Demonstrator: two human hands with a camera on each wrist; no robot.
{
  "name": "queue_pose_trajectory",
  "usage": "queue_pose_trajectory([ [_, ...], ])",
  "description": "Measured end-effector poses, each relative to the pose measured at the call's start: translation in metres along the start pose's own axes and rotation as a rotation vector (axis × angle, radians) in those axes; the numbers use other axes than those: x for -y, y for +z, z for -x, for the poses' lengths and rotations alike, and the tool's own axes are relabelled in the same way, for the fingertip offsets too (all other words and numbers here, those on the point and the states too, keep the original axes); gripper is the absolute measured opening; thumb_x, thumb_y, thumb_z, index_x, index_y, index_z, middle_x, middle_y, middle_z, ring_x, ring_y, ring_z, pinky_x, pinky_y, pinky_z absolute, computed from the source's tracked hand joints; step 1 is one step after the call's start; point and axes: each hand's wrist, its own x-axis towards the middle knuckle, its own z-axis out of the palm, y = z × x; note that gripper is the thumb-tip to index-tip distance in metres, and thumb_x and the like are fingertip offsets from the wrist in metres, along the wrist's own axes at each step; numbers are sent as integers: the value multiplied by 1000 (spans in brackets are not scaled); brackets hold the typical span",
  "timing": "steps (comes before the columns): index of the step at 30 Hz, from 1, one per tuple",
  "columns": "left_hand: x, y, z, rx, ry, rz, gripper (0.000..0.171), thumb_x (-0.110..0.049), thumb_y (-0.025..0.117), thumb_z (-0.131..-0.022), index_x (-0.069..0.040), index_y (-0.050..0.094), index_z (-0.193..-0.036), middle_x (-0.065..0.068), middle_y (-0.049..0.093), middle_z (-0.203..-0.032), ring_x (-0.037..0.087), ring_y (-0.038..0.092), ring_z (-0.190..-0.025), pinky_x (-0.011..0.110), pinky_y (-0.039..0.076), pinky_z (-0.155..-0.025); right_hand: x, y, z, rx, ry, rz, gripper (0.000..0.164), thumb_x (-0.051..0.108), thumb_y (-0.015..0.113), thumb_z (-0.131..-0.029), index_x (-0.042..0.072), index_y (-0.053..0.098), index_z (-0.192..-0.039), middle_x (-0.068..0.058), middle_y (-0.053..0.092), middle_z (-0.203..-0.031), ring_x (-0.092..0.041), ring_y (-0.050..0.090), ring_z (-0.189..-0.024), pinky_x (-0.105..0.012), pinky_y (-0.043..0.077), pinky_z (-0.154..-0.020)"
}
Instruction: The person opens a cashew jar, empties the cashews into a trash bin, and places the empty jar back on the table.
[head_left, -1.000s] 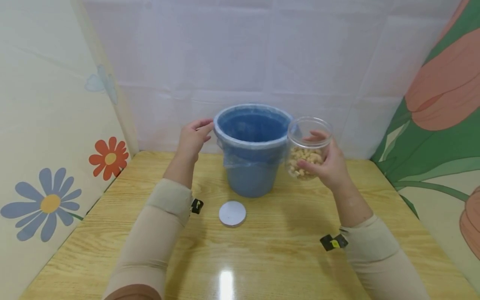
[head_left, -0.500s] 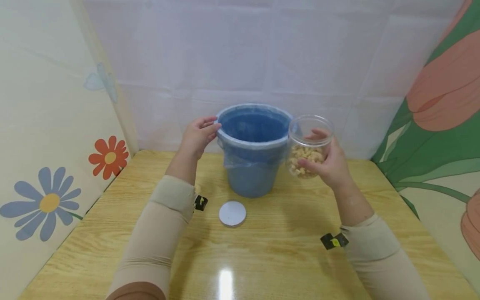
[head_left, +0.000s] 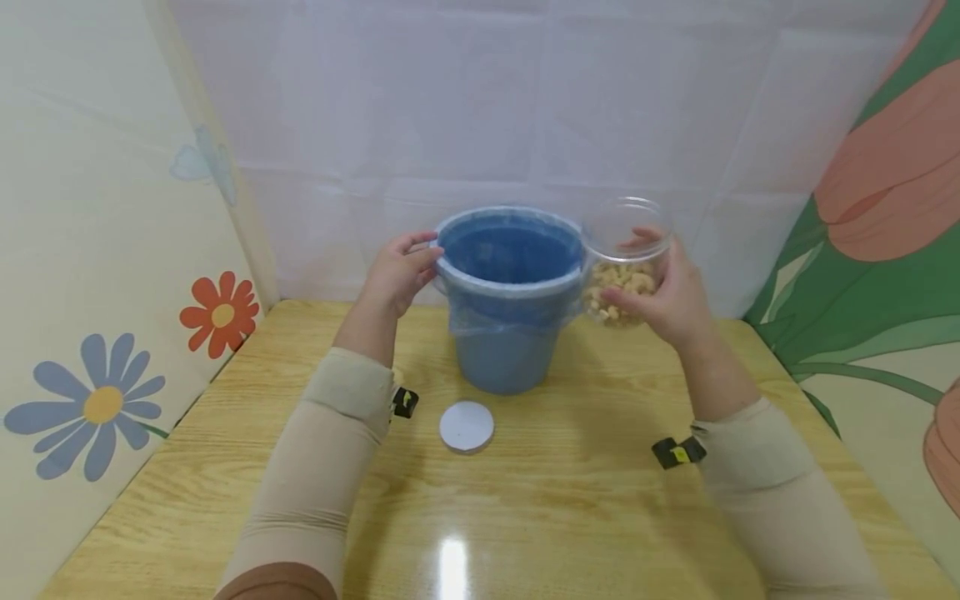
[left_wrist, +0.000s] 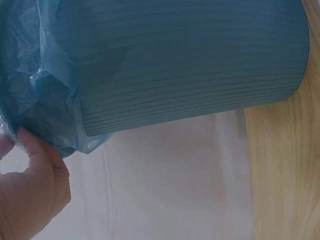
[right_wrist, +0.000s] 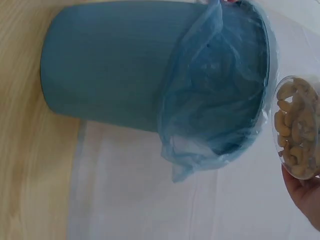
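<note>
A blue trash bin with a clear plastic liner folded over its rim stands upright on the table. At the bin's left rim, my left hand pinches the edge and liner between thumb and fingers; the left wrist view shows these fingers close up. My right hand grips a clear lidless jar partly filled with cashews. The jar is held in the air beside the bin's right rim, close to upright. In the right wrist view only part of the jar shows, its bottom towards the camera.
A round white lid lies on the wood-grain table in front of the bin. Behind the bin hangs a white cloth backdrop. Flower-printed panels flank the table on both sides.
My right hand has raised the jar, moving it slightly right. My left hand has shifted right onto the bin's rim. Bin and lid stay in place.
</note>
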Motion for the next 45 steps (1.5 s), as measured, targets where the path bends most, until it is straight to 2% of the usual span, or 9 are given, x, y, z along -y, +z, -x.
queue_pose_trajectory([
  [4, -3, 1, 3, -9, 0, -9, 41, -4, 61, -86, -6, 52, -126, 8, 54, -107, 12, 56, -88, 23, 48, -83, 4, -8, -16, 2, 81, 154, 83, 21, 81, -68, 10, 34, -135, -10, 52, -122, -20, 52, -106, -31, 45, -89],
  [9, -5, 3, 1, -6, 1, -8, 41, -4, 61, -86, -6, 52, -125, 7, 54, -103, 11, 56, -83, 22, 49, -79, 4, -15, -36, 22, 135, 266, 90, 36, 83, -63, 11, 34, -135, -11, 51, -124, -25, 51, -107, -42, 43, -91],
  [16, -2, 4, -5, 3, -16, 5, 42, -4, 59, -87, -7, 50, -128, 7, 52, -105, 12, 55, -84, 21, 48, -80, 2, -20, -55, 80, 195, 493, 90, 60, 76, -58, 9, 39, -123, -13, 51, -113, -29, 50, -97, -47, 46, -83],
  [19, -1, 3, -7, -4, -31, 9, 41, -3, 59, -87, -8, 51, -127, 7, 52, -104, 12, 55, -83, 20, 49, -76, 1, -19, -63, 115, 201, 557, 96, 63, 74, -58, 9, 38, -129, -14, 48, -121, -32, 48, -102, -52, 44, -85],
  [23, -1, 4, -8, -15, -31, 6, 40, -4, 59, -87, -8, 52, -126, 7, 51, -104, 12, 54, -83, 20, 49, -76, 0, -18, -76, 171, 215, 663, 113, 70, 69, -57, 10, 24, -141, -14, 39, -137, -37, 44, -115, -57, 38, -93],
  [29, 0, 3, -8, -24, -35, -11, 40, -5, 59, -87, -9, 52, -126, 6, 51, -105, 12, 54, -83, 22, 49, -78, -5, -14, -91, 218, 173, 902, 115, 68, 66, -65, 2, 15, -144, -23, 32, -140, -43, 36, -121, -57, 30, -100],
  [36, 2, 2, -9, -30, -47, -17, 40, -6, 59, -87, -11, 53, -126, 6, 51, -105, 12, 54, -83, 21, 49, -77, -12, -8, -96, 199, 56, 1150, 95, 57, 66, -71, -3, 28, -135, -28, 44, -121, -44, 45, -103, -55, 40, -88],
  [41, 1, 3, -9, -28, -50, -27, 39, -6, 59, -87, -11, 53, -126, 7, 52, -107, 13, 54, -84, 25, 48, -83, -10, -8, -97, 207, 49, 1195, 95, 56, 67, -72, -3, 27, -135, -29, 42, -123, -45, 42, -107, -56, 38, -89],
  [45, -2, 5, -8, -21, -46, -32, 39, -7, 58, -88, -11, 52, -126, 7, 51, -106, 13, 54, -83, 25, 47, -84, -8, -9, -100, 197, -27, 1251, 92, 54, 68, -71, -4, 32, -132, -29, 45, -119, -46, 43, -103, -58, 40, -84],
])
